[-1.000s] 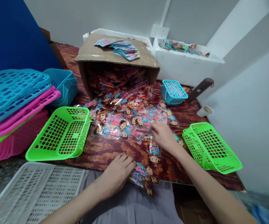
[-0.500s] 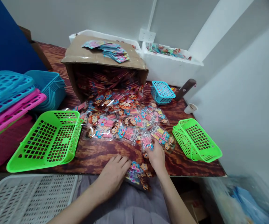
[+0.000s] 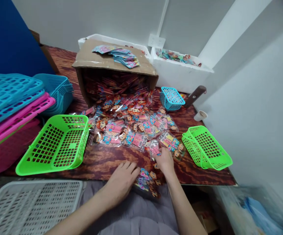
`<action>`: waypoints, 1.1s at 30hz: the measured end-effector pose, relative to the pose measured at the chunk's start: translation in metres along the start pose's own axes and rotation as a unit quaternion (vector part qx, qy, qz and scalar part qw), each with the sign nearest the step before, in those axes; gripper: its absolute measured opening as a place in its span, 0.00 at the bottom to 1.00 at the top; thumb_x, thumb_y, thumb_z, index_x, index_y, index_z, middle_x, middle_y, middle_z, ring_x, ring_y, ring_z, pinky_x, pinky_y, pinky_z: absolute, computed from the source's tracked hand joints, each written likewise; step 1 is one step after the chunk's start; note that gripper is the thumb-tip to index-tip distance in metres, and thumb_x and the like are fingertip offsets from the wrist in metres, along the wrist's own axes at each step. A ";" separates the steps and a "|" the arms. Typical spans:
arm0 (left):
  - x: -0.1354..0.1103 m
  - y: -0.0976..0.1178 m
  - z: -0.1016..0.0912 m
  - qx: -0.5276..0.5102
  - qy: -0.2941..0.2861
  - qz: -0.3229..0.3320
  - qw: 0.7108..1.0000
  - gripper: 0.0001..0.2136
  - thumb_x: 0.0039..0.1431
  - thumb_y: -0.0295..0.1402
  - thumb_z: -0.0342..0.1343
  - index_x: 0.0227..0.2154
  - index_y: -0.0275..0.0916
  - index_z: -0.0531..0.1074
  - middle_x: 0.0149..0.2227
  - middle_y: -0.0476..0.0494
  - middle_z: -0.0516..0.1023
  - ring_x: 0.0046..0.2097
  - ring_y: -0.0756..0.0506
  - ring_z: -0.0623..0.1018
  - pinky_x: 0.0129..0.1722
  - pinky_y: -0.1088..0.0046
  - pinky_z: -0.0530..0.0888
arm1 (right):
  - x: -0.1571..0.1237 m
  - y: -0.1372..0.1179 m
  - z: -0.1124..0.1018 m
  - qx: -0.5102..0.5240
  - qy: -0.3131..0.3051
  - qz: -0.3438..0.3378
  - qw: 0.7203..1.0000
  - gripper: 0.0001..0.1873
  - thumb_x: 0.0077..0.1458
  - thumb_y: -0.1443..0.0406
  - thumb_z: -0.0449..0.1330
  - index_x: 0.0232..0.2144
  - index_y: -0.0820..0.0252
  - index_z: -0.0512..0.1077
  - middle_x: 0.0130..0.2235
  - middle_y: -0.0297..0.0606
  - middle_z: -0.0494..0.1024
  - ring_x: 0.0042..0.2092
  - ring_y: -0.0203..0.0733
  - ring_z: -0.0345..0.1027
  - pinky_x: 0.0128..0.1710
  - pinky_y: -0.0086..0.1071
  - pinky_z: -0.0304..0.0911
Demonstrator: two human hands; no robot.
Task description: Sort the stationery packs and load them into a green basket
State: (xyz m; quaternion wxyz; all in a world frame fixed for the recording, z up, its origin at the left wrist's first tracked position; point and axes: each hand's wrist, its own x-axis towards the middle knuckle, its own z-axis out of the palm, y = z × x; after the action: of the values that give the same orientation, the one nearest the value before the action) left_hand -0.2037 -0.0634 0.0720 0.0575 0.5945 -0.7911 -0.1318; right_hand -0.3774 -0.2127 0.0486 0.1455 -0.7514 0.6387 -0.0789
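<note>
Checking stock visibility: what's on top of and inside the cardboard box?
On top of the cardboard box: overlapping flat packets. Inside, through its open front: heaped packets, spilling onto the table. Its floor and anything beneath the heap are covered.

Left hand [image 3: 122, 181] and right hand [image 3: 165, 161] are bare; the creased garment [image 3: 138, 220] is greyish-purple.

No whole word can be read for certain. On a pink packet [image 3: 113, 127] the lettering seems to begin with S; the rest is blurred. A second packet [image 3: 136, 140] shows a barcode, its digits too small. Lettering on the packet stack [image 3: 143, 178] is illegible.
</note>
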 end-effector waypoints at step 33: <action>-0.016 -0.014 -0.020 0.046 -0.008 -0.019 0.999 0.16 0.58 0.27 0.53 0.50 0.40 0.67 0.49 0.38 0.70 0.53 0.36 0.68 0.63 0.44 0.56 | 0.044 -0.096 -0.005 -0.050 -0.078 -0.308 0.947 0.18 0.59 0.65 0.60 0.50 0.66 0.73 0.49 0.54 0.73 0.53 0.57 0.65 0.53 0.47 0.60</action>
State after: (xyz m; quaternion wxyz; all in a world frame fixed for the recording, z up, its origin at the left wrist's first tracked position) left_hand -0.1811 -0.0547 0.0882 0.0212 0.6106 -0.7851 -0.1012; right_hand -0.2812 -0.2431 0.0814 0.1253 -0.9218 0.3656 -0.0291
